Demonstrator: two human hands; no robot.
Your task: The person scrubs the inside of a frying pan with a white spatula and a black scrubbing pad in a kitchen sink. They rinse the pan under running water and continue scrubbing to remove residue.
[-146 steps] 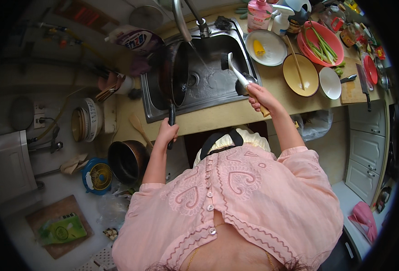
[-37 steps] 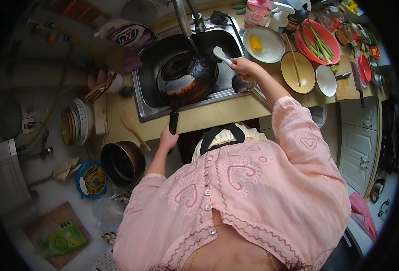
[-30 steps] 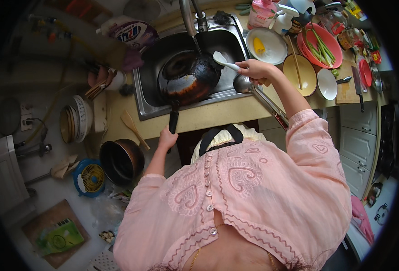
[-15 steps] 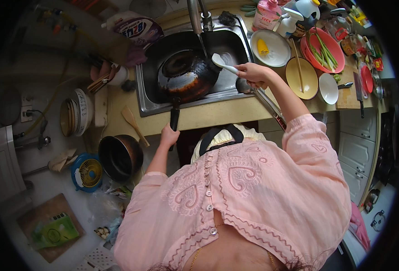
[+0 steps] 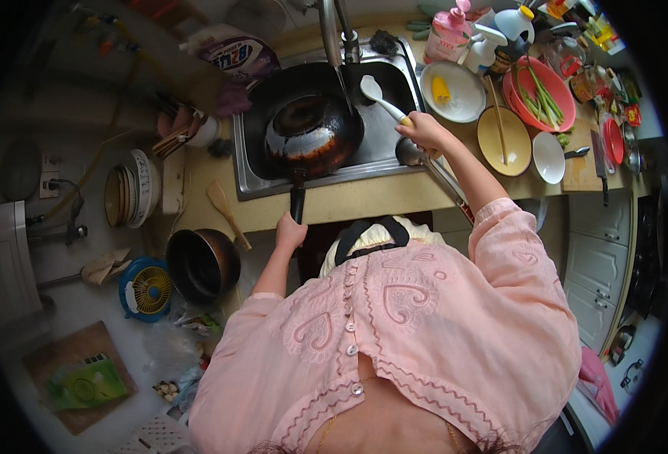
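A blackened wok [image 5: 315, 136] lies bottom up in the metal sink [image 5: 334, 180], its underside scorched brown and shiny in places. My left hand [image 5: 291, 230] is closed round its black handle, which reaches over the counter's front edge. My right hand [image 5: 425, 133] grips a white dish brush [image 5: 385, 101] by its handle. The brush head is apart from the wok, above the sink's right part. Between the two comes down the metal tap [image 5: 329, 38]. Beneath my right hand, a metal ladle [image 5: 411, 153] rests on the sink's right front corner.
Right of the sink stand a white bowl with corn [image 5: 440, 91], a yellow bowl with chopsticks [image 5: 502, 144], a red basin of green onions [image 5: 549, 98] and a knife [image 5: 600, 163] on a board. A wooden spatula [image 5: 228, 214] and a deep pot [image 5: 202, 265] are on the left.
The brush has pulled away from the wok's right side, its head now higher and turned more upward. My left hand keeps its hold on the wok handle.
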